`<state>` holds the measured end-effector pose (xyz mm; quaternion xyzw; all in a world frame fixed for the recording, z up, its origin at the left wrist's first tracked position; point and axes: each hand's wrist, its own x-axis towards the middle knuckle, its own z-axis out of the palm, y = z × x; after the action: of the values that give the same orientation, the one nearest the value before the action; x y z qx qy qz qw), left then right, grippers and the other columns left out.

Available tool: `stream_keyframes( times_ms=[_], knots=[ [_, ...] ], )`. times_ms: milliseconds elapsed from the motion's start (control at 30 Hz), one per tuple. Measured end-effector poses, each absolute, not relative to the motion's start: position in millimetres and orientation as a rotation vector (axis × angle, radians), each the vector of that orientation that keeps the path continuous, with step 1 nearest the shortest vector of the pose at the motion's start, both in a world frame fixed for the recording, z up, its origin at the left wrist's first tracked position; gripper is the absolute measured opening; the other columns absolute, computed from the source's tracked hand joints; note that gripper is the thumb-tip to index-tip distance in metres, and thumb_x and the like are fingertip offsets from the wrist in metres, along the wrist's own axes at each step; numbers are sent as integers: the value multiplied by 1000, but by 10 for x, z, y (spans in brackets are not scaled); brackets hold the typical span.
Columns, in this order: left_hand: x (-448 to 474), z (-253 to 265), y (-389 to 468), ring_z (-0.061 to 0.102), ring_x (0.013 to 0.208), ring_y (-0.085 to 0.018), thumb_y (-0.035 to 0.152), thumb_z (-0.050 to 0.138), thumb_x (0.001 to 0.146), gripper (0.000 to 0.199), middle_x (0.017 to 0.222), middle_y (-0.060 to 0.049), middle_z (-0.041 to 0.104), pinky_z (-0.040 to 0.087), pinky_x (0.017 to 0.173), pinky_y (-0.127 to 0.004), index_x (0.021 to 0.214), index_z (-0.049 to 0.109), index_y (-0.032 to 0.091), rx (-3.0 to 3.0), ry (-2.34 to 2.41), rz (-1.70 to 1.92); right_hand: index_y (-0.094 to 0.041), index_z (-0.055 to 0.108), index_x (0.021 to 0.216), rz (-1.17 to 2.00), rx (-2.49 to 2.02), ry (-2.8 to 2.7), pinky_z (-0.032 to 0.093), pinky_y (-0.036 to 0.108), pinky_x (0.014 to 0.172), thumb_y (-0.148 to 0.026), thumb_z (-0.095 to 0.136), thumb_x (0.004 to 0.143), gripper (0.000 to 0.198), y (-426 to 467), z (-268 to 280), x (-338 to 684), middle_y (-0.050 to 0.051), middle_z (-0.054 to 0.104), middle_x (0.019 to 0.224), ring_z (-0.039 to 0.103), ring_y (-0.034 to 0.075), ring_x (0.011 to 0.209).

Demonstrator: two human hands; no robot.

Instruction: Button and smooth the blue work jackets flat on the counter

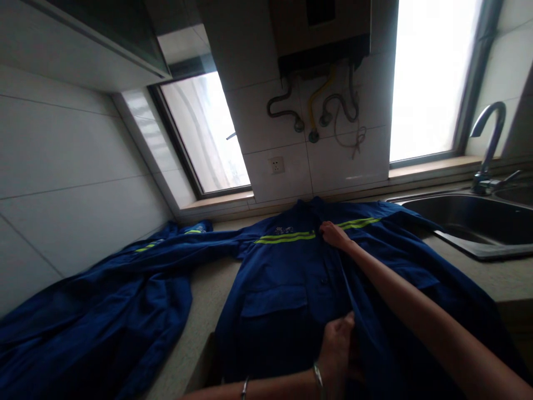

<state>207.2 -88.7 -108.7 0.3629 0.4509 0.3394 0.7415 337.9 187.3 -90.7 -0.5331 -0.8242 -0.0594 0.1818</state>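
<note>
The right hand (334, 235) pinches the blue jacket (275, 269); straight below, at six o'clock, the left hand (336, 341) pinches it too.

Chrome faucet (494, 142) at dark sink (462, 245); wall socket (276, 165), yellow hose (310, 106).

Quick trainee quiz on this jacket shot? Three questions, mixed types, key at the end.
1. Which hand is nearer the collar of the jacket being handled?
2. True or false: no bracelet is visible in the picture.
3. Fill in the blank: the stripes across that jacket's chest are ____.

Key:
1. The right hand.
2. False; silver-coloured bands show on the left arm.
3. Yellow-green.
</note>
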Motion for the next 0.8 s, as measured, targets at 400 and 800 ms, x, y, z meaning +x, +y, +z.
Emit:
stream_keyframes(
  times_ms=[400, 800],
  knots=[
    [1980, -1121, -631, 61, 89, -27, 73, 28, 78, 72, 106, -12, 64, 42, 81, -46, 117, 56, 20, 633, 634, 378, -14, 66, 104, 212, -1341, -2220, 41, 26, 92, -4, 46, 66, 45, 2156, -1090, 3515, 7, 66, 108, 59, 19, 101],
    [2381, -1063, -867, 63, 74, -20, 46, 60, 77, 35, 82, -6, 65, 48, 78, -36, 93, 58, 15, 532, 840, 821, -17, 66, 108, 506, -1183, -1766, 43, 33, 97, -3, 46, 57, 56, 2399, -1260, 3559, 3, 65, 111, 59, 19, 106]
  ],
)
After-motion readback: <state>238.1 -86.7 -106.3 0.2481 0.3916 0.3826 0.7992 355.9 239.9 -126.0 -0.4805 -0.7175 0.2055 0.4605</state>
